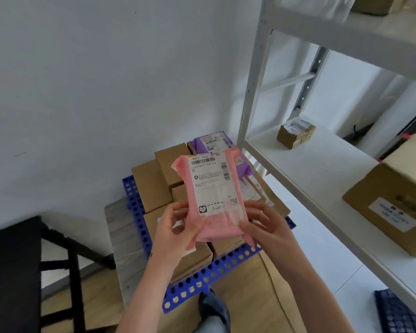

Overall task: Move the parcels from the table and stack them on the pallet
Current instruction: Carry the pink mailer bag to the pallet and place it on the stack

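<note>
Presently, head view, item by item.

Pink mailer bag (pixel 214 198): soft plastic parcel with a white shipping label facing up, held in the air above the pallet, long axis running away from the person. Not resting on anything.

Left hand (pixel 175 227): fingers curled round the bag's near left edge, thumb on top, pinching the plastic.

Right hand (pixel 264 224): fingers closed on the bag's near right edge, gripping it likewise.

Blue pallet (pixel 202 282): perforated plastic, on the floor by the wall; its near edge and left edge show bare holes.

Cardboard boxes (pixel 159 179): brown, packed close together over most of the pallet, in at least one layer.

Purple mailer bag (pixel 216 143): lying on the boxes at the pallet's far right corner, partly hidden behind the pink one.

Shelf rack (pixel 322 169): white, just right of the pallet, carrying other cartons (no part in this job, as far as can be judged).

Step in hand, by judgement: carrying one parcel over the stack, placement not yet done. The next move calls for lowering the bag flat onto a level box top, probably beside the purple one, then letting go with both hands; being limp, it could slide off an edge.
</note>
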A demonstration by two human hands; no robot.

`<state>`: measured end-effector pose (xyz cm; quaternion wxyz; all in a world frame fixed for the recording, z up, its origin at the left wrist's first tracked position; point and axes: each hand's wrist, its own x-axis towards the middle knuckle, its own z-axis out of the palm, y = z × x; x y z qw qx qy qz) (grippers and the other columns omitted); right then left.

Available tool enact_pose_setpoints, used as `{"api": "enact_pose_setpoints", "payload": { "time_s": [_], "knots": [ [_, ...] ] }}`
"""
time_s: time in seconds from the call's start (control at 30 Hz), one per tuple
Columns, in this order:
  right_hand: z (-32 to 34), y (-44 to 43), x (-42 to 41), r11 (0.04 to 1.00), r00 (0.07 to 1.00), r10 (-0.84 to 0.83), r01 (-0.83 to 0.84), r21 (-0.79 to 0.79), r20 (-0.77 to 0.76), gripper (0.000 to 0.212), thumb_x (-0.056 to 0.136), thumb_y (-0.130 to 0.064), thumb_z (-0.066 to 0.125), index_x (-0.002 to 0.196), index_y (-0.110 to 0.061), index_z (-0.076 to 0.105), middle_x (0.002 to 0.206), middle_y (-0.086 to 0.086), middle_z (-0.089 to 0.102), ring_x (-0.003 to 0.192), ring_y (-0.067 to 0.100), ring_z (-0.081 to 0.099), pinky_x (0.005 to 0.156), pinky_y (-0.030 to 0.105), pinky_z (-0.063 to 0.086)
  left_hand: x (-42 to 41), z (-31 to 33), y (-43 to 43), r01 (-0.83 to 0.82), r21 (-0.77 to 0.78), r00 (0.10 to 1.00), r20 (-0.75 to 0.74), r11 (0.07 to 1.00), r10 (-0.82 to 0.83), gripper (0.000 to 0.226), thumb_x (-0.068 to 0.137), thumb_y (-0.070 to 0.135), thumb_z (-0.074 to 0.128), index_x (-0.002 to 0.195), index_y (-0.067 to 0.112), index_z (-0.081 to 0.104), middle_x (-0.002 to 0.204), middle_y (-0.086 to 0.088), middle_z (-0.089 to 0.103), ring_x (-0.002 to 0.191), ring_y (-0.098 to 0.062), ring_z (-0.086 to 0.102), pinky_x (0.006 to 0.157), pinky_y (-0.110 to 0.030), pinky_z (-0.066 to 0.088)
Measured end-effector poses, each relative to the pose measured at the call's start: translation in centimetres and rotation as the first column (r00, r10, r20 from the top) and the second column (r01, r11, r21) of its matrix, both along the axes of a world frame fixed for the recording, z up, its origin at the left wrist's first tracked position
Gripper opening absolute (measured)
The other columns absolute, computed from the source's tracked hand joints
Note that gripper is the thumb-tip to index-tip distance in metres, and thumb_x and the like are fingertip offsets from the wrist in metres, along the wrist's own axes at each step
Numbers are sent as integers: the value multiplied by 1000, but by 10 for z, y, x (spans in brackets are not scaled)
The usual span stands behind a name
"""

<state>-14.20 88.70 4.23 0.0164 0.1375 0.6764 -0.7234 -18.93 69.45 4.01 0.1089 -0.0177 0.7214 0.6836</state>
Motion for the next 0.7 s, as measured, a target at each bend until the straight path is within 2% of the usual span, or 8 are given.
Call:
{"api": "enact_pose_setpoints", "payload": {
  "time_s": [0.1,0.17,0.27,0.37,0.43,0.53,0.6,0.7],
  "knots": [
    [4,9,-39,998,999,50,-49,34,-18,30,81,-14,71,109,-18,62,103,0,73,95,17,71,79,33,59,-32,1,10,-67,38,997,25,997,66,55,62,35,74,111,19,55,105,2,68,84,-10,68,51,-13,49],
    [9,17,-62,996,997,76,-75,57,-22,28,83,-11,70,109,-19,62,103,-2,72,93,15,71,76,31,59,-53,3,16,-103,47,994,33,994,101,56,62,35,75,111,19,54,107,-1,68,88,-17,66,48,-11,46],
    [18,26,-92,987,989,135,-129,99,-55,36,77,-14,74,112,-16,62,104,-2,72,93,11,70,77,25,57,-80,13,21,-147,5,989,-19,989,147,48,69,27,76,111,20,52,103,3,67,81,-12,67,48,-15,49],
    [20,34,-115,973,977,190,-175,147,-94,47,71,-24,82,113,-19,63,107,-5,72,97,8,68,79,20,55,-102,16,17,-217,-21,976,-34,976,216,49,70,25,77,113,22,51,104,7,65,88,-11,66,60,-25,54],
    [18,36,-127,975,977,186,-170,143,-105,43,71,-24,79,111,-22,64,107,-5,71,99,7,67,78,19,55,-113,13,10,-281,-11,960,-16,960,281,45,72,22,76,110,23,52,104,8,64,90,-11,65,58,-22,53],
    [13,42,-147,982,978,163,-147,121,-128,30,79,-13,75,105,-23,66,105,-5,72,100,10,67,83,26,54,-122,4,0,-348,-23,937,28,937,348,40,76,17,74,106,24,49,97,11,60,84,-5,61,48,-14,50],
    [7,47,-160,981,981,151,-133,140,-125,28,83,-5,71,103,-23,67,103,-5,72,101,11,67,88,30,53,-125,-6,-5,-391,-49,918,43,919,393,41,77,15,74,108,23,48,95,10,58,83,-5,60,53,-16,50],
    [-4,56,-178,973,982,154,-131,192,-110,28,86,-6,67,104,-27,66,107,-9,69,104,14,65,88,38,56,-125,-19,-11,-446,-48,888,99,894,449,40,78,14,73,108,23,48,97,6,60,86,-11,62,61,-23,51]
  ]
}}
